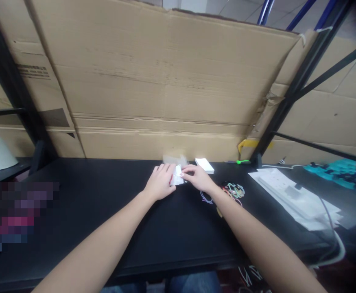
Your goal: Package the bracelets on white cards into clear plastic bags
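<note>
A small, clear-and-white plastic bag (pixel 177 176) is between my hands at the far side of the black table. My left hand (pixel 162 181) lies over its left side, fingers curled onto it, with a spot of red showing beside them. At the bag's right edge, my right hand (pixel 198 177) is closed in a pinch on the plastic. What is inside the bag is too small to make out. Behind my fingers lies a larger translucent plastic bag (pixel 182 160). Beneath my right wrist, a bundle of coloured cords (pixel 235 190) rests on the table.
A stack of white cards (pixel 204 165) stands behind my right hand. White papers (pixel 293 197) lie to the right, near teal objects (pixel 338 171). A green-handled tool (pixel 242 162) is by the cardboard wall (pixel 165 81). Black metal posts (pixel 302 77) frame the table (pixel 98 215).
</note>
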A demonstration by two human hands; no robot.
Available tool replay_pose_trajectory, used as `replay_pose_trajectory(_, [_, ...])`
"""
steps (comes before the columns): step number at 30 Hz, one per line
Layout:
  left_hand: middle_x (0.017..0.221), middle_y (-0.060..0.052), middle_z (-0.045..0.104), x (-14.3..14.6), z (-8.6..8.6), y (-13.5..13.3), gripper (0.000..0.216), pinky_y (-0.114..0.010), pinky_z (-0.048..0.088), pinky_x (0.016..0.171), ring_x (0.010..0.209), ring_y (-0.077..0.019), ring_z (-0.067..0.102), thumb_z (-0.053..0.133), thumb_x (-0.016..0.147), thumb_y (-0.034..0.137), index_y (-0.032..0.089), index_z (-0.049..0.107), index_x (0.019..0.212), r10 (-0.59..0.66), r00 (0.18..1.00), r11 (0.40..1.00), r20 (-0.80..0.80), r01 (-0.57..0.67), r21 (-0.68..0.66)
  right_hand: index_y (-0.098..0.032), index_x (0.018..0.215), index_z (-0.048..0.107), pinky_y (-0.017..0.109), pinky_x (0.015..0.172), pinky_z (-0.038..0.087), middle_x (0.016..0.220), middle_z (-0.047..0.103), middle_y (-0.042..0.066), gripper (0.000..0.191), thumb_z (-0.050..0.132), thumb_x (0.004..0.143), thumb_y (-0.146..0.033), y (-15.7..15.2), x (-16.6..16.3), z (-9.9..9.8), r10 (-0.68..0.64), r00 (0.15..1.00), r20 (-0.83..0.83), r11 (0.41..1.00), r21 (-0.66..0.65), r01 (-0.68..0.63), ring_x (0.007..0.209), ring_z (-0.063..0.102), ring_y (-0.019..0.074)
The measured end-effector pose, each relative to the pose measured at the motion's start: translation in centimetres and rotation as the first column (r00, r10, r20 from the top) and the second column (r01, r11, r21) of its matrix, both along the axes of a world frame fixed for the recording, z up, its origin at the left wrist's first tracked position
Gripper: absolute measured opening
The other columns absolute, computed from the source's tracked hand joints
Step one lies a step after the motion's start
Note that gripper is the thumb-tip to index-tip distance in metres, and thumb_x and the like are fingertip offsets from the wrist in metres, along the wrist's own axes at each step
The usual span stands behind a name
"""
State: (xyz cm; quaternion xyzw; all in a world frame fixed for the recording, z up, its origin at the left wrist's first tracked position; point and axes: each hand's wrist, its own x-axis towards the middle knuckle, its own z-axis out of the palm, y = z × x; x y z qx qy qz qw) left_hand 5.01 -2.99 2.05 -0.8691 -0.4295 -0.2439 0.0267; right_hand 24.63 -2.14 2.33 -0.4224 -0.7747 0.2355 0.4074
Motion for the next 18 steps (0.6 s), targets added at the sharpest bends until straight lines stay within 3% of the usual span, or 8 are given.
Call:
replay_pose_trajectory(4, [0.117,-0.009,0.051,0.3,-0.2,-0.1,0.063,-0.041,0.031,0.089,0.107,-0.0304,0.045,0.058,0.071,0.024,0.023,0.037,0.130,-0.018,1.000,1.000,-0.014,0.018,0.003,-0.020,0.074,0.071,0.036,0.088,0.043,0.099,0.068,0.005,0.013,0.062,0.078,-0.028,0.2,0.2,-0.1,0.085,0.996,0.015,0.993,-0.085,-0.084,0.091,0.062,0.0201])
replay_pose_trajectory(7, [0.105,-0.007,0.054,0.4,-0.7,0.1,0.056,-0.041,0.034,0.084,0.098,-0.0290,0.048,0.058,0.070,0.025,0.022,0.042,0.124,0.053,0.998,0.998,0.028,-0.052,-0.037,-0.018,0.065,0.066,0.035,0.081,0.045,0.087,0.068,0.005,0.017,0.060,0.076,-0.030,0.9,1.1,-0.3,-0.067,0.998,-0.021,0.994,-0.093,0.065,0.081,0.061,0.0196])
replay_pose_trajectory(10, [0.102,-0.007,0.054,0.2,-1.2,0.5,0.053,-0.041,0.036,0.082,0.095,-0.0285,0.049,0.059,0.071,0.029,0.021,0.042,0.121,0.123,0.986,0.991,0.111,-0.116,-0.070,-0.018,0.069,0.061,0.034,0.072,0.048,0.079,0.066,0.005,0.019,0.056,0.078,-0.033,1.9,2.8,-0.1,-0.278,0.936,-0.215,0.955,-0.170,0.245,0.075,0.061,0.0192])
replay_pose_trajectory(13, [0.108,-0.008,0.053,0.0,-1.6,0.9,0.060,-0.042,0.035,0.085,0.100,-0.0295,0.048,0.059,0.072,0.033,0.021,0.037,0.127,0.153,0.973,0.986,0.174,-0.138,-0.098,-0.017,0.080,0.061,0.031,0.070,0.052,0.086,0.067,0.007,0.012,0.055,0.078,-0.028,3.4,5.2,0.9,-0.362,0.797,-0.483,0.923,-0.302,0.237,0.080,0.064,0.0195])
replay_pose_trajectory(15, [0.108,-0.008,0.054,-0.2,-1.7,1.0,0.060,-0.042,0.035,0.086,0.101,-0.0296,0.048,0.059,0.073,0.034,0.022,0.037,0.128,0.154,0.973,0.984,0.170,-0.137,-0.111,-0.016,0.083,0.060,0.029,0.070,0.053,0.088,0.068,0.009,0.010,0.054,0.077,-0.021,4.6,7.0,1.9,-0.402,0.717,-0.570,0.905,-0.365,0.218,0.083,0.065,0.0190])
replay_pose_trajectory(18, [0.109,-0.008,0.054,-0.2,-1.7,1.0,0.058,-0.042,0.036,0.085,0.099,-0.0290,0.049,0.059,0.074,0.035,0.023,0.039,0.127,0.147,0.979,0.986,0.142,-0.133,-0.102,-0.013,0.086,0.062,0.030,0.066,0.054,0.084,0.069,0.012,0.011,0.054,0.079,-0.017,6.5,9.2,3.3,-0.488,0.758,-0.432,0.823,-0.516,0.235,0.080,0.066,0.0200])
